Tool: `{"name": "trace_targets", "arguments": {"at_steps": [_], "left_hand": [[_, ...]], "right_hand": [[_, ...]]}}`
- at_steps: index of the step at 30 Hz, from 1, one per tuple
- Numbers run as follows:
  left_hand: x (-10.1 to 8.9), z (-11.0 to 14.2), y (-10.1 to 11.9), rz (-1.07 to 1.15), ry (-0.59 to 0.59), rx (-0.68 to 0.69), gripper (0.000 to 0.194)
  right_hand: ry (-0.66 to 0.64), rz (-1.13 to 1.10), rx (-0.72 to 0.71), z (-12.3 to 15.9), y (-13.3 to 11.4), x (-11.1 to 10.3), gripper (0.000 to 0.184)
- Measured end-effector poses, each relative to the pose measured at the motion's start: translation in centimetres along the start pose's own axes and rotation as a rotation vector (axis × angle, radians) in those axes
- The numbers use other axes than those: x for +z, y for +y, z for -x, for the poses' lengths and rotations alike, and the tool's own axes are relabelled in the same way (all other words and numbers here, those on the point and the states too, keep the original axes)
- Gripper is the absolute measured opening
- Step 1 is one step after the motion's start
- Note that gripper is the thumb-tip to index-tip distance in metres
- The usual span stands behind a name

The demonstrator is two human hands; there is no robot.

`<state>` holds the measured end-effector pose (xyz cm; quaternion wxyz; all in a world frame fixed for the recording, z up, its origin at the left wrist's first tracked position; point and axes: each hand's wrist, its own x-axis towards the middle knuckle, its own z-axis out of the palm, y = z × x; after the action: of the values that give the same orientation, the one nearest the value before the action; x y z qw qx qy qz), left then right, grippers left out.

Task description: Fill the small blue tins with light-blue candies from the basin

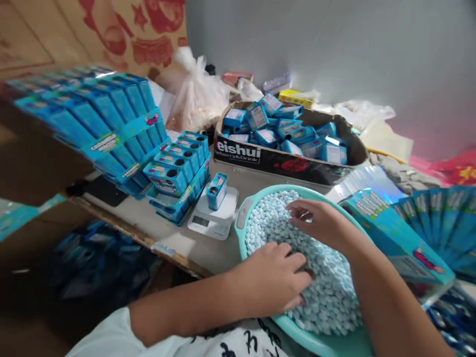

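Observation:
A teal basin [245, 218] in front of me is heaped with small pale blue tablets [327, 297]. My left hand [273, 277] is dug into the pile, fingers curled into the tablets. My right hand [316, 218] hovers just above the pile with fingers bent and pinched together; what it holds, if anything, is too small to make out. A small blue box [216, 190] with a round hole on top stands on a white digital scale [213, 215] left of the basin.
Stacks of blue boxes [111, 119] fill the left of the table. A cardboard tray [282, 161] of loose blue boxes sits behind the basin. Flat blue cartons [405, 238] lie at right. A plastic bag [197, 96] stands at the back.

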<state>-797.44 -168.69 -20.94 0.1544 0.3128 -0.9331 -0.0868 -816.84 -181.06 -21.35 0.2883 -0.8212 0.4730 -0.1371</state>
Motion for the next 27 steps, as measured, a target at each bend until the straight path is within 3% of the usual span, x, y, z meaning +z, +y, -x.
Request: {"name": "trace_targets", "arguments": {"at_steps": [5, 13, 18, 22, 24, 27], "left_hand": [[1.9, 0.5, -0.6, 0.098, 0.101, 0.009, 0.016], [2.9, 1.3, -0.9, 0.135, 0.243, 0.064, 0.019], [2.4, 1.2, -0.5, 0.127, 0.318, 0.049, 0.024], [1.5, 1.8, -0.3, 0.146, 0.501, 0.043, 0.017], [0.4, 2.8, -1.2, 0.104, 0.573, -0.01, 0.01], [-1.8, 5.0, -4.3, -0.053, 0.604, -0.179, 0.01]], "right_hand": [[-0.041, 0.033, 0.041, -0.2, -0.2, 0.1, 0.022], [-0.04, 0.072, 0.021, 0.0, -0.9, 0.3, 0.024], [-0.035, 0.069, 0.005, 0.1, -1.0, 0.4, 0.02], [0.004, 0.089, 0.013, 0.2, -0.9, -0.1, 0.018], [0.002, 0.089, 0.01, 0.4, -1.1, -0.2, 0.019], [-0.036, 0.099, 0.015, 0.4, -1.6, -0.1, 0.021]]}}
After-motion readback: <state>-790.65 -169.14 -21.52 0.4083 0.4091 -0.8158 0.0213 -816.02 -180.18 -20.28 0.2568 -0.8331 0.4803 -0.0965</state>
